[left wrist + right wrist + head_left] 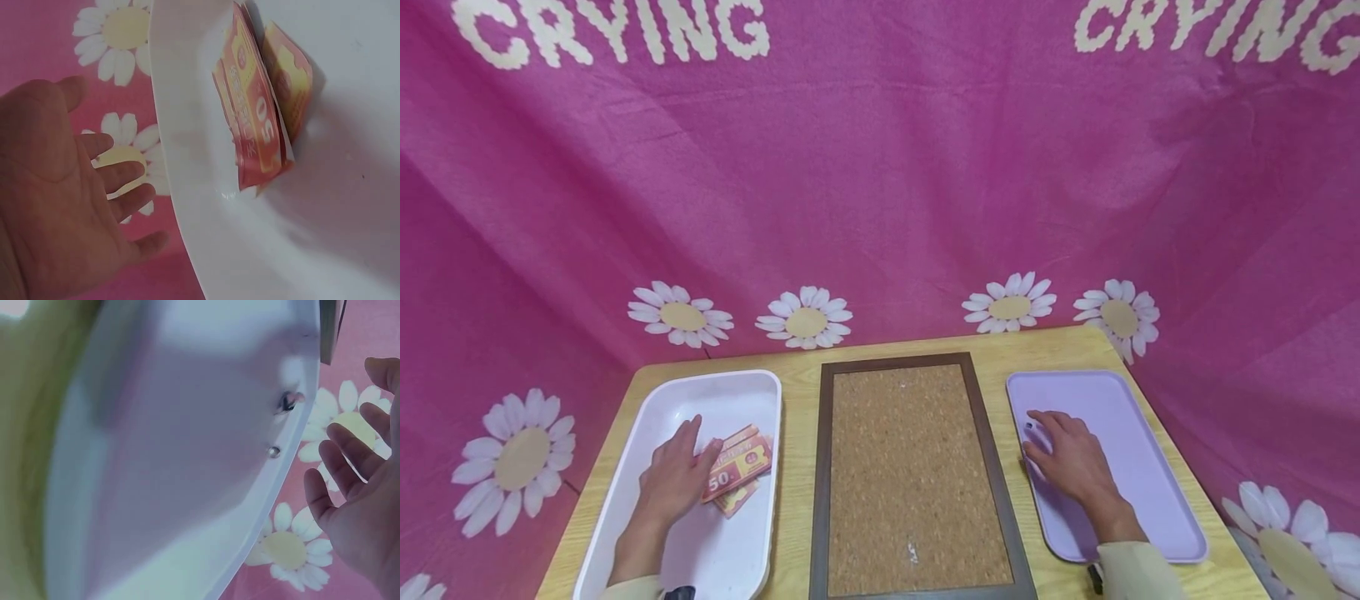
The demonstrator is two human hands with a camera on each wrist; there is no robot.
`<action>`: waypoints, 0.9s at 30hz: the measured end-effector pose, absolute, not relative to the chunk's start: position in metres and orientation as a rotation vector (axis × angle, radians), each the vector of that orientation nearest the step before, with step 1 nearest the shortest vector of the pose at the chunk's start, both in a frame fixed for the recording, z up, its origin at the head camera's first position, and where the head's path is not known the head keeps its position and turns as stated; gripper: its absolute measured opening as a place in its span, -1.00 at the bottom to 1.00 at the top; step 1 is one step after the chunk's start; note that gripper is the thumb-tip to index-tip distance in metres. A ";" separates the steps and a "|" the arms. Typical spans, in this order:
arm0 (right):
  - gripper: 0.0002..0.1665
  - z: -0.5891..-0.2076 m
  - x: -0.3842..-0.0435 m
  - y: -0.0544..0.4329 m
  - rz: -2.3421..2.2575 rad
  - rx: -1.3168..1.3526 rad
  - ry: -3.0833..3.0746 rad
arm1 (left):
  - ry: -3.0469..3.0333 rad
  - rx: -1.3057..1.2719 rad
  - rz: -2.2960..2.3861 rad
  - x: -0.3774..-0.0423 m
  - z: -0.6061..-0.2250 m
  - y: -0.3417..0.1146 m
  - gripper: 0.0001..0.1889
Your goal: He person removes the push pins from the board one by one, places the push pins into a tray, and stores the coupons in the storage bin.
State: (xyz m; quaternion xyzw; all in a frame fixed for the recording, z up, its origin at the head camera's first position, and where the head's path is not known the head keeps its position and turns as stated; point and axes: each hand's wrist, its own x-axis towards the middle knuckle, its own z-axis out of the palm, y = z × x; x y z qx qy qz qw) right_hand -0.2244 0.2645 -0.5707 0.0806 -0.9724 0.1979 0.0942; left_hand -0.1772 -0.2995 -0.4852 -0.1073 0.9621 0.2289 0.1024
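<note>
My left hand (pixel 676 473) hovers over the white tray (pixel 730 560), its fingers relaxed and apart, with thumb beside a small pile of red and yellow paper coupons (pixel 743 468). The top coupon bears a printed "50". In the left wrist view the palm holds nothing, and the coupons (pixel 253 119) lie overlapping on the tray floor. Over the left part of a lilac tray (pixel 1150 475) is my right hand (pixel 1071 458), fingers loosely bent with nothing gripped. Near its fingertips, two small shiny pieces, one dark and silvery (pixel 287 402), one round (pixel 274 451), lie by the tray's edge.
Between the trays lies a cork board (pixel 917 475) in a dark frame, with small shiny marks near its top and bottom. All stand on a light wooden table (pixel 797 392). A pink curtain (pixel 880 183) with daisies hangs round the back and sides.
</note>
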 end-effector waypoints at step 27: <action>0.02 -0.546 -0.231 0.188 0.488 0.299 -3.045 | 2.958 -0.253 0.557 -0.187 -0.475 -0.236 -0.17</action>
